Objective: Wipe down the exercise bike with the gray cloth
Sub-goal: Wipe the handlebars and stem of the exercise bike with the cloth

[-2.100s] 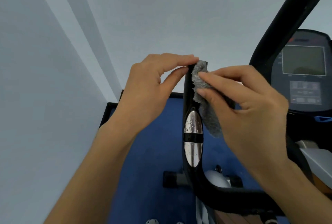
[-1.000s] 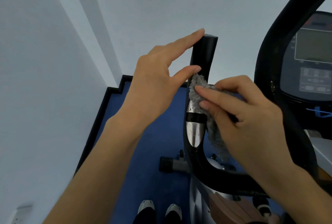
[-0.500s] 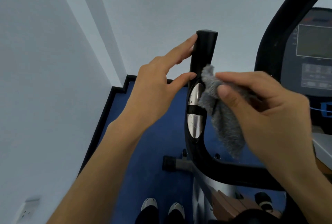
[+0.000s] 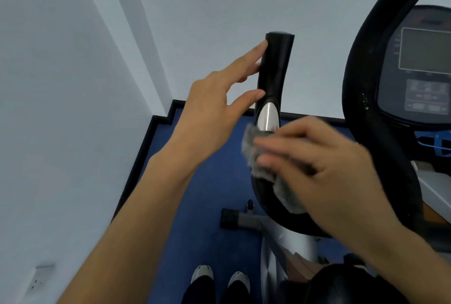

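The exercise bike's black handlebar (image 4: 275, 64) stands upright in the middle, with a silver sensor plate (image 4: 268, 116) partway down. My left hand (image 4: 219, 106) steadies the bar from the left with straight fingers; the fingertips and thumb touch it. Lower down, my right hand (image 4: 314, 169) holds the gray cloth (image 4: 258, 154) and presses it against the bar just under the silver plate. The hand and cloth are motion-blurred. Part of the cloth hangs below the hand.
The bike's console (image 4: 424, 71) with a screen and buttons is at the right, behind a curved black bar (image 4: 358, 98). White walls meet in a corner at the left. Blue floor mat (image 4: 195, 206) lies below, with the bike's base foot (image 4: 234, 219) and my shoes (image 4: 219, 277).
My right hand has slid the cloth down the handlebar, from beside the silver plate to below it. My left hand stays against the upper bar.
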`<control>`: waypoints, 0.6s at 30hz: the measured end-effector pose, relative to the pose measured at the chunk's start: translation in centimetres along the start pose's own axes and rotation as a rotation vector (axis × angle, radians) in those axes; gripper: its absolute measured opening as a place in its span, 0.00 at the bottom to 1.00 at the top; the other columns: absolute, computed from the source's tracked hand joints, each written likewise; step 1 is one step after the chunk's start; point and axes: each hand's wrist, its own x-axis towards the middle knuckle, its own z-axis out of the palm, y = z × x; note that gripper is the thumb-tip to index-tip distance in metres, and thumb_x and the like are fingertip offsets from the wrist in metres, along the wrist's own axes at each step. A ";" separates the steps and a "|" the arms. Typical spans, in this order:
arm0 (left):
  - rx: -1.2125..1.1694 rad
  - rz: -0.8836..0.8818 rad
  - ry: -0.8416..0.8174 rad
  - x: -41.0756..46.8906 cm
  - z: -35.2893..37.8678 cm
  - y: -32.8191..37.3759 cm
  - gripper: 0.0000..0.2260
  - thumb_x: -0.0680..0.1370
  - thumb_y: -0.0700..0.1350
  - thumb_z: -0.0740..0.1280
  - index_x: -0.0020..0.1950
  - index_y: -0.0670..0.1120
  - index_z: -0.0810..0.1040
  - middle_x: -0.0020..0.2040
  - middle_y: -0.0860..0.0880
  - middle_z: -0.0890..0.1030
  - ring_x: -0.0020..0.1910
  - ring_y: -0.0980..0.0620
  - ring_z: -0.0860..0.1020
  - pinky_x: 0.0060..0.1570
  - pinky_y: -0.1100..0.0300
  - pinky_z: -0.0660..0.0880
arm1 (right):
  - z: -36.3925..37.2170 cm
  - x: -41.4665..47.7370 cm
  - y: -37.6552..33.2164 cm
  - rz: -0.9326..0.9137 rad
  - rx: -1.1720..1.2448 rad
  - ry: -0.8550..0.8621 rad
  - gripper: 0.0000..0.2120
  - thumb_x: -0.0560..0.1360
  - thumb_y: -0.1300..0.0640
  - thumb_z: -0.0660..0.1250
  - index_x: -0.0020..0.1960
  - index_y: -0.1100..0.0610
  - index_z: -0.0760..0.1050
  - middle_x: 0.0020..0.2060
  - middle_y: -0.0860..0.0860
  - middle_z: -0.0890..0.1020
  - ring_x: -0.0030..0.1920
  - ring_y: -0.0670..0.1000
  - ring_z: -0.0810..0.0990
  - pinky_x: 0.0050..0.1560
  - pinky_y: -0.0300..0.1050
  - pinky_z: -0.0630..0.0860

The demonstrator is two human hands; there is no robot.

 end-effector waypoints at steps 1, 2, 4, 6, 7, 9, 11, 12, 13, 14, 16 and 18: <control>-0.012 -0.005 0.004 -0.2 0.1 0.0 0.24 0.78 0.44 0.66 0.72 0.57 0.64 0.63 0.60 0.76 0.58 0.63 0.74 0.55 0.72 0.69 | -0.7 0.2 0.3 0.090 0.126 0.045 0.07 0.71 0.51 0.69 0.48 0.46 0.81 0.43 0.43 0.80 0.43 0.39 0.77 0.46 0.29 0.72; -0.024 -0.010 0.007 -0.5 0.1 0.0 0.24 0.78 0.45 0.66 0.72 0.57 0.64 0.63 0.60 0.76 0.58 0.63 0.74 0.52 0.73 0.69 | -1.2 0.3 0.5 0.149 0.219 0.090 0.08 0.70 0.49 0.67 0.48 0.43 0.79 0.44 0.41 0.79 0.44 0.38 0.78 0.47 0.28 0.72; -0.051 -0.025 0.005 -1.0 0.3 0.0 0.24 0.78 0.45 0.66 0.71 0.58 0.65 0.65 0.60 0.75 0.59 0.62 0.74 0.49 0.76 0.70 | -2.0 0.3 0.7 0.172 0.253 0.098 0.11 0.67 0.45 0.65 0.49 0.41 0.76 0.46 0.41 0.79 0.46 0.38 0.78 0.46 0.27 0.73; -0.059 -0.027 -0.001 -1.4 0.4 0.1 0.23 0.78 0.45 0.66 0.71 0.58 0.65 0.65 0.60 0.74 0.59 0.61 0.74 0.49 0.77 0.69 | -1.9 0.0 0.6 0.131 0.170 0.017 0.15 0.66 0.45 0.66 0.53 0.42 0.76 0.46 0.41 0.77 0.47 0.39 0.77 0.47 0.27 0.73; -0.054 -0.024 0.000 -1.4 0.4 0.1 0.23 0.78 0.45 0.66 0.71 0.58 0.65 0.64 0.60 0.74 0.59 0.61 0.74 0.49 0.77 0.69 | -1.5 -0.1 0.5 0.098 0.113 -0.019 0.16 0.66 0.47 0.68 0.54 0.44 0.76 0.46 0.41 0.77 0.47 0.40 0.76 0.49 0.28 0.72; -0.052 -0.024 0.002 -1.4 0.5 0.1 0.23 0.78 0.45 0.66 0.71 0.58 0.65 0.62 0.60 0.74 0.59 0.61 0.74 0.49 0.78 0.69 | -0.6 -0.2 0.7 0.020 -0.001 -0.041 0.15 0.67 0.53 0.73 0.54 0.50 0.79 0.44 0.46 0.78 0.45 0.42 0.75 0.51 0.28 0.71; -0.054 -0.022 0.004 -1.4 0.5 0.1 0.23 0.78 0.45 0.66 0.71 0.58 0.65 0.64 0.59 0.74 0.59 0.61 0.74 0.49 0.79 0.68 | 0.0 -0.6 0.7 -0.032 -0.074 -0.034 0.13 0.67 0.56 0.73 0.52 0.54 0.81 0.43 0.51 0.79 0.43 0.44 0.75 0.49 0.29 0.71; -0.052 -0.023 0.004 -1.4 0.4 0.1 0.23 0.78 0.45 0.66 0.71 0.57 0.65 0.64 0.59 0.74 0.59 0.61 0.74 0.49 0.79 0.68 | 0.1 -0.8 0.7 -0.058 -0.095 -0.051 0.12 0.67 0.56 0.73 0.51 0.55 0.81 0.43 0.52 0.80 0.41 0.44 0.75 0.46 0.30 0.71; -0.050 -0.027 0.004 -1.3 0.4 0.2 0.23 0.78 0.45 0.66 0.71 0.57 0.65 0.65 0.59 0.74 0.59 0.61 0.74 0.49 0.79 0.68 | 0.1 -1.2 0.6 -0.091 -0.106 -0.079 0.11 0.68 0.55 0.72 0.50 0.55 0.82 0.43 0.52 0.80 0.37 0.43 0.75 0.44 0.30 0.72; -0.048 -0.030 0.003 -1.3 0.4 0.2 0.22 0.78 0.45 0.66 0.71 0.57 0.65 0.65 0.59 0.74 0.59 0.62 0.74 0.49 0.79 0.68 | 0.2 -1.5 0.6 -0.114 -0.097 -0.108 0.10 0.69 0.54 0.70 0.48 0.55 0.82 0.43 0.53 0.81 0.35 0.41 0.75 0.41 0.30 0.73; -0.039 -0.028 0.008 -1.4 0.4 0.3 0.22 0.78 0.46 0.66 0.71 0.57 0.65 0.65 0.58 0.74 0.59 0.62 0.73 0.49 0.77 0.69 | 0.2 -1.5 0.5 -0.085 -0.010 -0.142 0.10 0.70 0.52 0.68 0.48 0.55 0.82 0.44 0.53 0.80 0.31 0.42 0.76 0.36 0.28 0.74; -0.029 -0.030 0.008 -1.5 0.6 0.4 0.22 0.78 0.46 0.65 0.71 0.56 0.65 0.65 0.58 0.74 0.60 0.61 0.74 0.51 0.76 0.69 | 0.2 -1.4 0.6 -0.098 -0.047 -0.126 0.10 0.69 0.54 0.70 0.49 0.55 0.82 0.43 0.53 0.80 0.33 0.42 0.75 0.38 0.32 0.75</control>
